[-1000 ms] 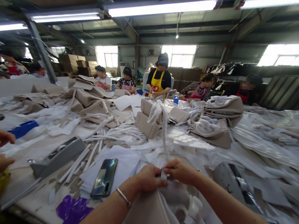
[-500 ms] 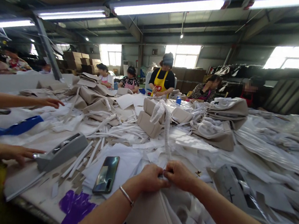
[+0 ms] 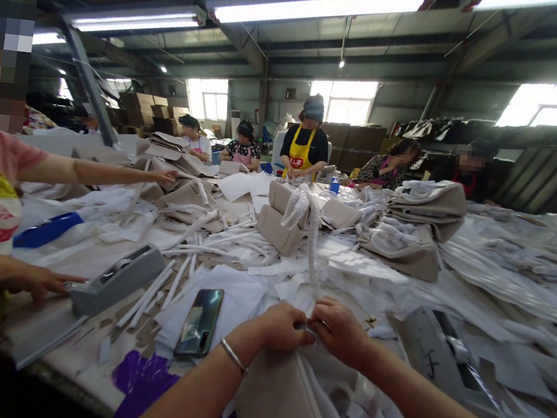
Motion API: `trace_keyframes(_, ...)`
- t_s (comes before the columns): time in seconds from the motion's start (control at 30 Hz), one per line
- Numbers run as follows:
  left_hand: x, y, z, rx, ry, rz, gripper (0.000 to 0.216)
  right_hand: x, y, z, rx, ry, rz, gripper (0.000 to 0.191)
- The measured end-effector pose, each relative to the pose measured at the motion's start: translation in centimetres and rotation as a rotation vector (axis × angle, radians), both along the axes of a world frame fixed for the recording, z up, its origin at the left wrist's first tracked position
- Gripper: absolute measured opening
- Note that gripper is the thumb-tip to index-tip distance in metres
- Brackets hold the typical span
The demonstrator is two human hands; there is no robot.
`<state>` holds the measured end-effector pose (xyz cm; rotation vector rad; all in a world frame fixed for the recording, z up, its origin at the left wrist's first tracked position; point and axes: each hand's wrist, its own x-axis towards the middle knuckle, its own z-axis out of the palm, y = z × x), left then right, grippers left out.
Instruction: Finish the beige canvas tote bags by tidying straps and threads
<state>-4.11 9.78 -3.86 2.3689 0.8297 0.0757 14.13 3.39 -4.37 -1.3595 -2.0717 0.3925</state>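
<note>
A beige handbag (image 3: pixel 282 397) stands right in front of me, with white wrapping and padding in its opening. My left hand (image 3: pixel 282 329) is closed at the bag's top edge, fingers curled in. Close against it, my right hand (image 3: pixel 340 329) pinches at the same spot; the small part between the fingertips is hidden. A white-wrapped strap (image 3: pixel 312 253) rises just beyond my hands, bending over near the stacked beige pieces (image 3: pixel 279 226). I cannot tell whether it joins this bag.
Grey tape dispensers stand right (image 3: pixel 452 363) and left (image 3: pixel 120 278), the left one touched by a co-worker's hand (image 3: pixel 43 283). A phone (image 3: pixel 199 322) lies on white sheets; purple plastic (image 3: pixel 145 382) is below it. A blue dispenser (image 3: pixel 47 230) and several wrapped bags (image 3: pixel 423 212) lie farther off.
The co-worker at left has leaned into view, one arm reaching farther right over the pile. My hands stay at the bag's top edge with barely any shift.
</note>
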Motion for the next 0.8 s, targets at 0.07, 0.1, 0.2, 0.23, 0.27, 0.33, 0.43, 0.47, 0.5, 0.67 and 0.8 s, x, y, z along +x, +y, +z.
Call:
trace_keyframes(0.07,0.1,-0.2,0.0,0.013,0.006,0.007,0.029,0.1,0.0,0.0,-0.015,0.01,-0.007,0.017)
trace_keyframes(0.1,0.1,-0.2,0.0,0.015,0.011,0.014,0.029,0.2,0.0,0.1,-0.033,0.016,-0.01,0.017)
trace_keyframes(0.2,0.2,-0.5,0.1,0.014,0.02,0.04,0.029,0.7,0.4,0.0,-0.132,0.029,-0.002,0.019)
trace_keyframes(0.23,0.2,-0.6,0.1,0.014,0.02,0.046,0.029,0.9,0.5,0.0,-0.17,0.028,0.008,0.02)
trace_keyframes(0.27,0.1,-0.7,0.2,0.015,0.019,0.05,0.029,1.1,0.7,0.1,-0.204,0.024,0.018,0.022)
trace_keyframes(0.33,0.1,-0.8,0.3,0.016,0.017,0.052,0.029,1.3,0.9,0.2,-0.252,0.005,0.028,0.024)
trace_keyframes(0.43,0.2,-0.9,0.3,0.011,0.023,0.051,0.029,1.1,1.1,0.6,-0.283,-0.042,0.014,0.022)
trace_keyframes(0.47,0.3,-0.9,0.3,0.008,0.026,0.05,0.029,0.9,1.0,0.8,-0.284,-0.06,0.002,0.021)
trace_keyframes(0.5,0.3,-0.9,0.3,0.004,0.029,0.047,0.029,0.6,1.0,0.9,-0.28,-0.076,-0.011,0.021)
trace_keyframes(0.67,0.1,-0.7,0.3,-0.02,0.024,0.003,0.028,-0.1,0.6,0.7,-0.214,-0.161,-0.082,0.022)
trace_keyframes(0.8,-0.1,-0.4,0.3,-0.043,0.009,-0.034,0.028,-0.2,0.2,0.1,-0.144,-0.23,-0.101,0.02)
